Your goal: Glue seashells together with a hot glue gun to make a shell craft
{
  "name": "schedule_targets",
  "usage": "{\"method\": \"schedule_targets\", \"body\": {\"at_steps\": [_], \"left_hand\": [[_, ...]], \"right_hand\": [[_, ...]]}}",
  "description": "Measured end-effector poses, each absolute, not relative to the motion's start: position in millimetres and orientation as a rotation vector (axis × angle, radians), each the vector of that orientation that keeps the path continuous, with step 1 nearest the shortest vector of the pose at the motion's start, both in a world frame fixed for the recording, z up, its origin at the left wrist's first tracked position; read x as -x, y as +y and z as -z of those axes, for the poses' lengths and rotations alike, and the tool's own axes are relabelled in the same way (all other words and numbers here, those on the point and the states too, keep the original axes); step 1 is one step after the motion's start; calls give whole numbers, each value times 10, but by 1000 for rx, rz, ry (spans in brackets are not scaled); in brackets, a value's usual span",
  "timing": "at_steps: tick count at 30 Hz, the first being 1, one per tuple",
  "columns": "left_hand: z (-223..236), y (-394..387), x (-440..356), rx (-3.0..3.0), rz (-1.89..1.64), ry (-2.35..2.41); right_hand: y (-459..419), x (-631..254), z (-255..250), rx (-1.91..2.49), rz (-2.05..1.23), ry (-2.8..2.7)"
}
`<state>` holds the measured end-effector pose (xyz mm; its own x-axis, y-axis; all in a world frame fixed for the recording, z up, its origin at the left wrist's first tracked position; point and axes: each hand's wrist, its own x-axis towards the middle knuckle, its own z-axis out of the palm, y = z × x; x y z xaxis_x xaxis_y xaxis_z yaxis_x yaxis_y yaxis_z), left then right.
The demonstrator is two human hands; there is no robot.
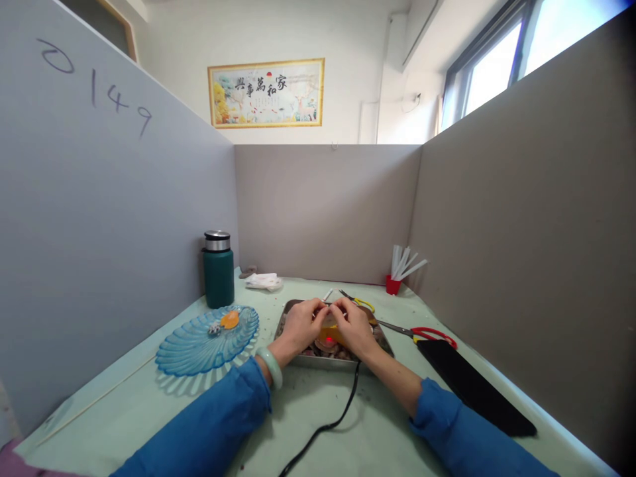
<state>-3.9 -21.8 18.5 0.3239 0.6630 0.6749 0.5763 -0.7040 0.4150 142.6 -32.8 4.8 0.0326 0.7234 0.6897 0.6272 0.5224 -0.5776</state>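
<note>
My left hand (301, 325) and my right hand (354, 326) meet over a metal tray (318, 362) in the middle of the table. Their fingers are curled and pinched together on a small object between them, too small to name. Under the hands sits an orange thing with a red light (328, 340), and a black cable (328, 424) runs from it toward me. Small brownish pieces lie in the tray. A pale green bangle (271, 366) is on my left wrist, and both sleeves are blue.
A blue shell-shaped glass plate (199, 344) with an orange piece lies at left, a green flask (218, 269) behind it. Red-handled scissors (427, 332), yellow-handled scissors (362, 303), a black case (472, 387) and a red cup of white sticks (394, 283) are at right. Grey partitions enclose the table.
</note>
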Motion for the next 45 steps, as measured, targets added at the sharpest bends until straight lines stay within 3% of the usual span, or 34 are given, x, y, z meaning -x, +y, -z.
{"method": "schedule_targets", "body": {"at_steps": [45], "left_hand": [[-162, -198, 44, -2481, -1289, 1136]], "right_hand": [[-305, -1437, -42, 1166, -105, -1655]]}}
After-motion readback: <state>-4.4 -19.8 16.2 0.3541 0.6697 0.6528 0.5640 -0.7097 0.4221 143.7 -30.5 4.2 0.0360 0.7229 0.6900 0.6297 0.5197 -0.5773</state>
